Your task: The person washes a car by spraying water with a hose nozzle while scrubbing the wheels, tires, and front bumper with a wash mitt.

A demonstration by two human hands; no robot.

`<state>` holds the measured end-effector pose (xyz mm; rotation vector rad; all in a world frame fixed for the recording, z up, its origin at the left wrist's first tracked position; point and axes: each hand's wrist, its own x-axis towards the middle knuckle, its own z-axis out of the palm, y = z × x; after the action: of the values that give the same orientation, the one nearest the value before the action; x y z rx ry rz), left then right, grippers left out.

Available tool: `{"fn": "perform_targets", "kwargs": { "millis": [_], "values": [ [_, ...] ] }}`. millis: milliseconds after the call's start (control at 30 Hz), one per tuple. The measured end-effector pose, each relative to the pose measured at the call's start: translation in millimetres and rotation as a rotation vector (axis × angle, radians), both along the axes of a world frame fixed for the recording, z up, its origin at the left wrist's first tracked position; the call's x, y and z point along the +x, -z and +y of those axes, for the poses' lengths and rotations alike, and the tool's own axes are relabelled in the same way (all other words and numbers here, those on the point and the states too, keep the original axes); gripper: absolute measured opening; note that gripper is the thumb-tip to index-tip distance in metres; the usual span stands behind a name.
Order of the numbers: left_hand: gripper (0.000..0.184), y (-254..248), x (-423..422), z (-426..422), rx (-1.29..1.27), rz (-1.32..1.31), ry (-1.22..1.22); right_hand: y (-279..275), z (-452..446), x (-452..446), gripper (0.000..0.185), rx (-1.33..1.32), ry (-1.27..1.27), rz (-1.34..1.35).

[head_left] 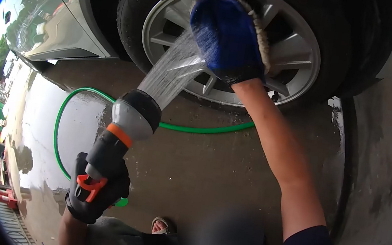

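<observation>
My left hand [105, 192], in a black glove, is wrapped around the handle of a spray nozzle [125, 113] with a grey and black head, an orange ring and a red-orange trigger. Water fans out of it up and to the right, onto a blue wash mitt [227, 35] with a shaggy beige edge. Inside that mitt is my right hand [233, 48], its fingers hidden by the cloth. The mitt lies over the upper middle of a silver spoked wheel [289, 50], covering its hub.
A green hose [205, 130] loops over the wet concrete floor [209, 174] below the black tyre [135, 20]. Glossy car bodywork [63, 21] rises at the upper left. A sandalled foot [161, 225] shows at the bottom, and red objects [7, 198] stand at the lower left.
</observation>
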<state>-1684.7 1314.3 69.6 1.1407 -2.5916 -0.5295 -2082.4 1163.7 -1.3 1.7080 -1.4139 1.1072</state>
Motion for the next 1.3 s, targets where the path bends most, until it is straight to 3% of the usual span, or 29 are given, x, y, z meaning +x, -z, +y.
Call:
{"fn": "perform_targets", "kwargs": {
  "millis": [33, 67, 167, 233, 367, 433, 500, 533, 667, 733, 800, 900, 933, 1033, 1133, 1167, 1233, 1300],
  "values": [
    [0.031, -20.8, -18.6, 2.9, 0.244, -0.018, -0.088, 20.1, -12.4, 10.0, 0.051, 0.072, -0.011, -0.207],
    [0.04, -41.7, -37.2, 6.0, 0.464, -0.046, -0.201, 35.2, -2.5, 12.4, 0.051, 0.065, -0.017, -0.202],
    [0.034, -41.9, -34.1, 8.2, 0.491, 0.197, -0.217, 81.2, 27.1, -9.5, 0.032, 0.003, -0.125, 0.186],
    [0.032, -22.0, 3.3, 15.3, 0.343, 0.217, -0.171, 104.6, 55.0, -18.4, 0.023, 0.249, -0.299, -0.205],
    [0.027, -40.1, 3.1, 22.1, 0.37, 0.342, -0.211, 65.8, 87.9, -46.0, 0.023, 0.514, -0.339, -0.268],
    [0.028, -50.2, -7.8, 21.8, 0.542, 0.358, -0.323, 19.8, 92.2, -48.2, 0.024, 0.224, -0.182, 0.272],
    [0.03, -46.2, -15.1, 18.4, 0.668, 0.306, -0.377, -23.4, 71.1, -44.4, 0.028, -0.007, -0.199, 0.261],
    [0.027, -34.4, -18.3, 17.5, 0.413, 0.298, -0.273, -47.1, 58.6, -43.5, 0.029, -0.066, -0.184, 0.274],
    [0.019, -39.1, -34.3, 10.7, 0.288, 0.295, -0.15, -89.6, 61.4, -49.5, 0.035, -0.022, -0.129, 0.352],
    [0.017, -44.1, -31.4, 9.9, 0.236, 0.262, -0.119, -58.8, 65.7, -64.6, 0.035, 0.005, -0.088, 0.379],
    [0.016, -51.7, -30.0, 12.7, 0.367, 0.303, -0.192, -24.2, 58.8, -63.4, 0.035, 0.025, -0.06, 0.395],
    [0.015, -50.2, -28.4, 10.7, 0.375, 0.361, -0.162, -1.6, 62.5, -50.5, 0.031, 0.131, -0.227, 0.027],
    [0.015, -50.1, -29.5, 10.5, 0.38, 0.378, -0.142, -17.0, 61.1, -39.4, 0.029, 0.0, -0.129, 0.149],
    [0.015, -48.3, -35.3, 11.9, 0.485, 0.403, -0.218, -50.8, 44.0, 0.6, 0.032, 0.086, -0.111, 0.14],
    [0.016, -41.3, -41.1, 3.7, 0.369, 0.349, -0.083, -35.7, 26.0, 42.0, 0.04, 0.098, -0.043, -0.061],
    [0.016, -40.6, -42.8, 0.8, 0.321, 0.331, -0.034, -26.4, 18.6, 46.1, 0.042, -0.006, -0.096, -0.165],
    [0.019, -43.7, -40.7, 2.8, 0.374, 0.27, -0.06, -16.4, 14.5, 40.2, 0.045, -0.119, -0.107, -0.176],
    [0.022, -47.0, -34.7, 10.3, 0.468, 0.271, -0.17, -21.3, 34.4, 2.3, 0.041, -0.125, 0.027, -0.001]
  ]
}}
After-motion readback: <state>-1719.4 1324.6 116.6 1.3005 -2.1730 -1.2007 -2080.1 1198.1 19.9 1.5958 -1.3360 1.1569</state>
